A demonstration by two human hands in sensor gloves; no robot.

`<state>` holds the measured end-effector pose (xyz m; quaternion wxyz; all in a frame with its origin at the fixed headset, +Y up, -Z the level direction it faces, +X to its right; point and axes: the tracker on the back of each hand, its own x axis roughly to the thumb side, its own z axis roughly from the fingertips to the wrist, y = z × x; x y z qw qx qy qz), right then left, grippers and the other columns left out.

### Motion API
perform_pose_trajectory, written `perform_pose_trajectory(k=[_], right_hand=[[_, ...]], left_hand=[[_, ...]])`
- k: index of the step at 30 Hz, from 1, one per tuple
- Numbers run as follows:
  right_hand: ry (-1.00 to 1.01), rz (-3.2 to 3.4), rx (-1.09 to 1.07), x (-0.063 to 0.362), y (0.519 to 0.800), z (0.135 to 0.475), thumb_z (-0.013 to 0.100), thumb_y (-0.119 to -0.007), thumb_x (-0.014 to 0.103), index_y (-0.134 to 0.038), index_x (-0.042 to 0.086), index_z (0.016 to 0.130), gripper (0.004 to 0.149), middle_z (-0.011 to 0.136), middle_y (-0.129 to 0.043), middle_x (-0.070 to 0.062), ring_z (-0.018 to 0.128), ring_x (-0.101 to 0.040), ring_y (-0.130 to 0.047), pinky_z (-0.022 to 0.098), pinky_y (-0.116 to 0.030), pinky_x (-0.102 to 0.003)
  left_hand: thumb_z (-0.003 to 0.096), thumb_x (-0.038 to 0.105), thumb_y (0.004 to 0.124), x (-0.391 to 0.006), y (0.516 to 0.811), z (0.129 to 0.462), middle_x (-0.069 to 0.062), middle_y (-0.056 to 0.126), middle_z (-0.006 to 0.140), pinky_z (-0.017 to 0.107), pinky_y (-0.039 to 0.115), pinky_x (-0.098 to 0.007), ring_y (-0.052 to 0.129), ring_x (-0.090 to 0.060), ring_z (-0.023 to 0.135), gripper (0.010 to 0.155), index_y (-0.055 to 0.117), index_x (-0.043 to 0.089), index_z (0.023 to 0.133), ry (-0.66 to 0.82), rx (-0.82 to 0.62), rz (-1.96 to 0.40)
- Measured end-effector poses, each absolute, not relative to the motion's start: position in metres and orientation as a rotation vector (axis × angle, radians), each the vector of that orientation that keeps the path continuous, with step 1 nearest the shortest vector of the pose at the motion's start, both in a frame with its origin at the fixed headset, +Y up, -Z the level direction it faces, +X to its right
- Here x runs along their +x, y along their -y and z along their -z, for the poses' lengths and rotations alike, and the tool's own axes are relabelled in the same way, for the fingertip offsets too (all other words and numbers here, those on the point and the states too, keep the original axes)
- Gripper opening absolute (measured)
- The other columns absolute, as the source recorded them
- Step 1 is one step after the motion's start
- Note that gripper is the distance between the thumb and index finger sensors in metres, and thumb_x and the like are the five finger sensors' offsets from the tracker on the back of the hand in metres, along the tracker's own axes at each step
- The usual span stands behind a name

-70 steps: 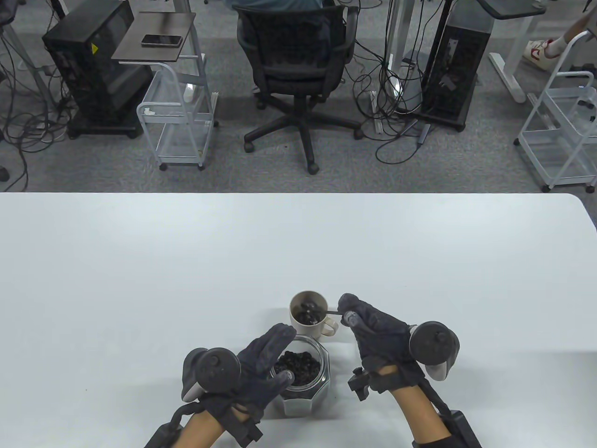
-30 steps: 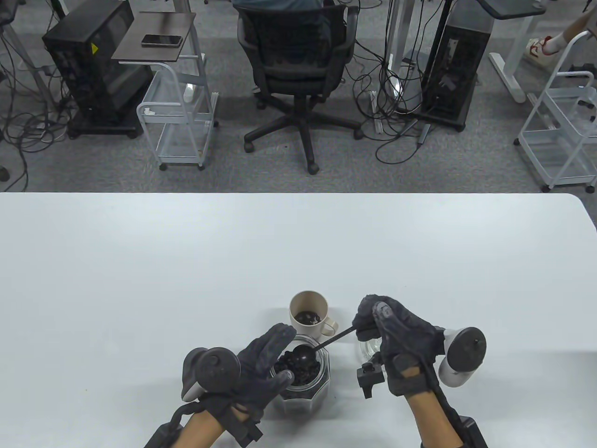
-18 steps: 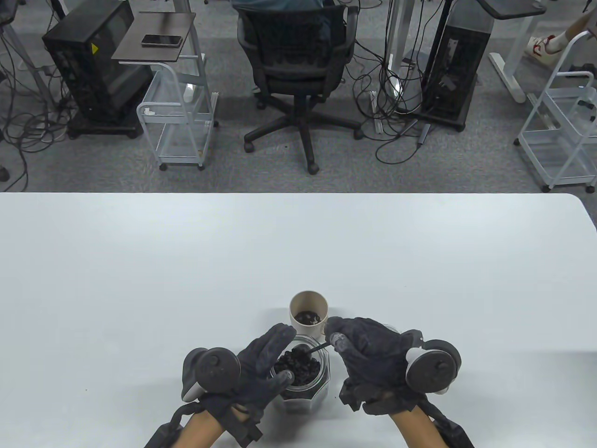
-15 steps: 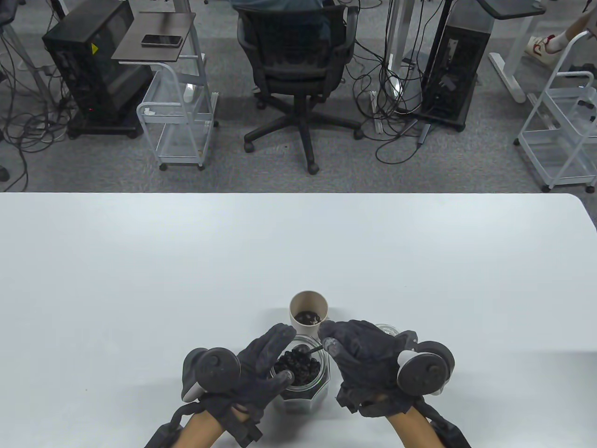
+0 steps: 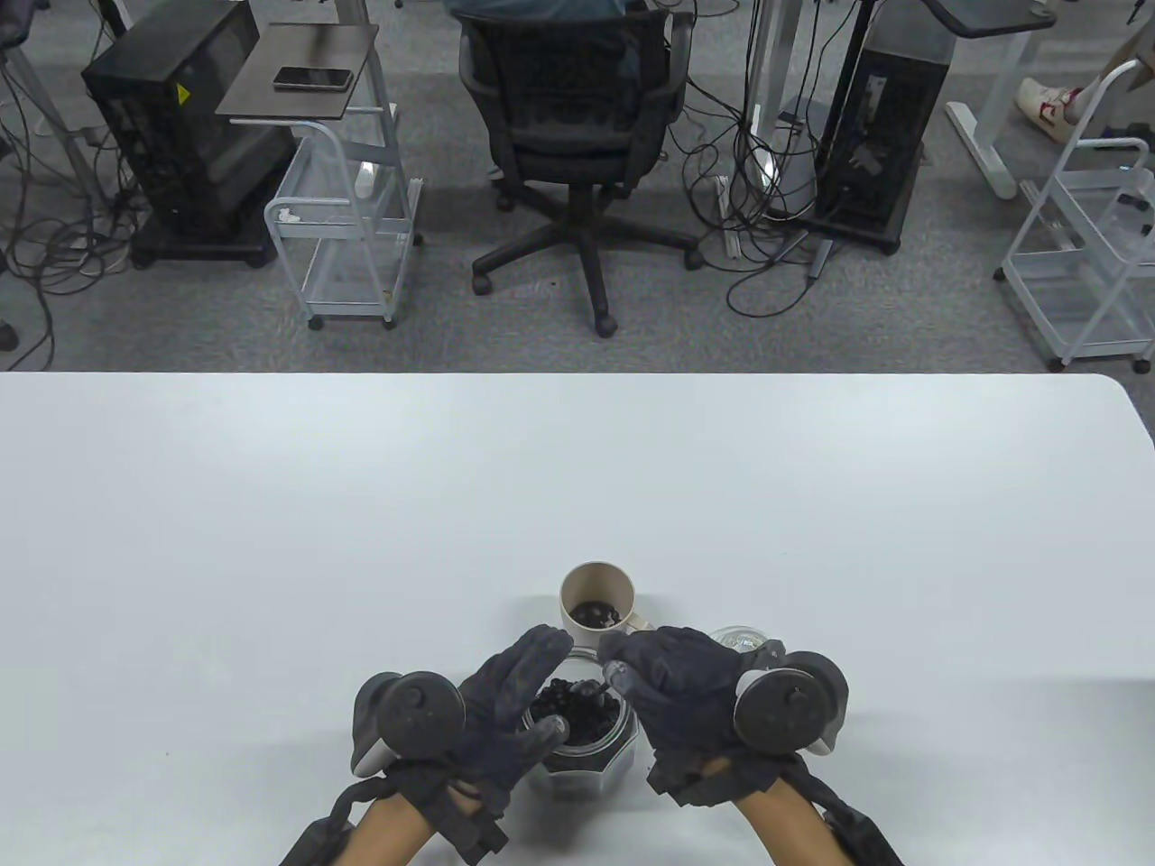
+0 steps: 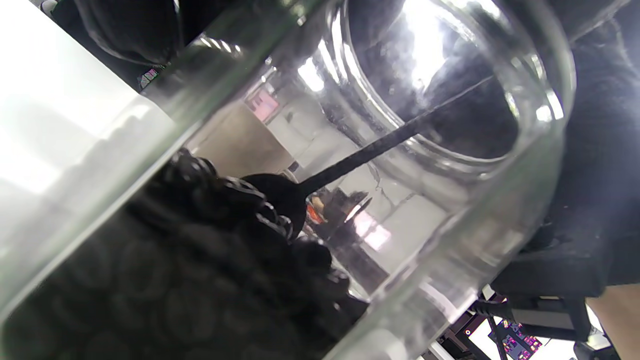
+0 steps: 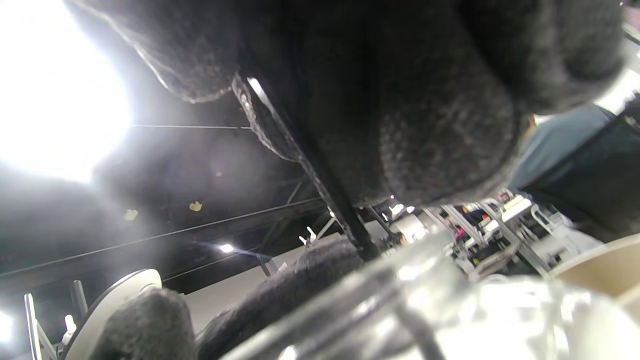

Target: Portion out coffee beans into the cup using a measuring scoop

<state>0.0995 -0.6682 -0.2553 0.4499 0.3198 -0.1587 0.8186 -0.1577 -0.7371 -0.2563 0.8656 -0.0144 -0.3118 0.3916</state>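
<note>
A glass jar (image 5: 586, 753) of coffee beans (image 5: 577, 713) stands near the table's front edge, and my left hand (image 5: 528, 690) grips it from the left. My right hand (image 5: 623, 672) pinches the thin handle of the black measuring scoop (image 5: 591, 688), whose bowl dips into the beans. The left wrist view shows the scoop (image 6: 280, 197) half buried in the beans (image 6: 165, 280) through the jar's glass (image 6: 450, 260). In the right wrist view my gloved fingers (image 7: 425, 125) clamp the scoop's handle (image 7: 320, 180) above the jar's rim (image 7: 400, 295). The beige cup (image 5: 577, 586) stands just behind the jar with some beans in it.
A glass lid (image 5: 742, 639) lies on the white table (image 5: 361, 505) just behind my right hand. The cup's handle (image 5: 637, 622) points right, close to my right knuckles. An office chair (image 5: 577, 135) and carts stand on the floor beyond the table's far edge.
My right hand carried the scoop from the cup back to the jar, then moved left and down, pushing the bowl into the beans. My left hand and the jar stayed put.
</note>
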Motion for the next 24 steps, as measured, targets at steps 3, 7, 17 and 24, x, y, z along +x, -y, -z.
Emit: perform_pose_trajectory(k=[3,7,17,24], right_hand=[[0.335,-1.996,0.737,0.101,0.673,0.260,0.050,-0.078,0.038,-0.090,0.009,0.076,0.041,0.059,-0.097,-0.023,0.034,-0.042,-0.103,0.030,-0.082,-0.052],[0.248,-1.959,0.618,0.107,0.679,0.266,0.050,-0.078,0.037,-0.090,0.007,0.075,0.041,0.056,-0.098,-0.024,0.029,-0.040,-0.105,0.026,-0.084,-0.050],[0.069,-1.765,0.251,0.127,0.701,0.280,0.050,-0.079,0.035,-0.091,0.004,0.072,0.040,0.051,-0.099,-0.025,0.022,-0.038,-0.108,0.020,-0.087,-0.048],[-0.052,-1.567,0.060,0.137,0.722,0.285,0.052,-0.077,0.036,-0.088,0.004,0.075,0.041,0.054,-0.098,-0.024,0.025,-0.037,-0.107,0.022,-0.086,-0.048]], left_hand=[[0.0428,0.075,0.058,-0.158,0.737,0.256,-0.015,0.048,0.118,0.067,0.058,-0.068,0.068,-0.052,0.101,0.087,0.041,0.025,0.112,0.653,-0.030,-0.821],[0.0427,0.075,0.058,-0.158,0.737,0.256,-0.015,0.049,0.118,0.067,0.058,-0.068,0.068,-0.051,0.101,0.087,0.042,0.025,0.112,0.652,-0.027,-0.817],[0.0426,0.075,0.058,-0.158,0.737,0.256,-0.015,0.048,0.118,0.067,0.058,-0.068,0.068,-0.052,0.101,0.087,0.042,0.025,0.112,0.651,-0.030,-0.818],[0.0428,0.075,0.058,-0.158,0.737,0.256,-0.015,0.049,0.118,0.067,0.058,-0.068,0.068,-0.052,0.101,0.087,0.042,0.025,0.112,0.653,-0.029,-0.818]])
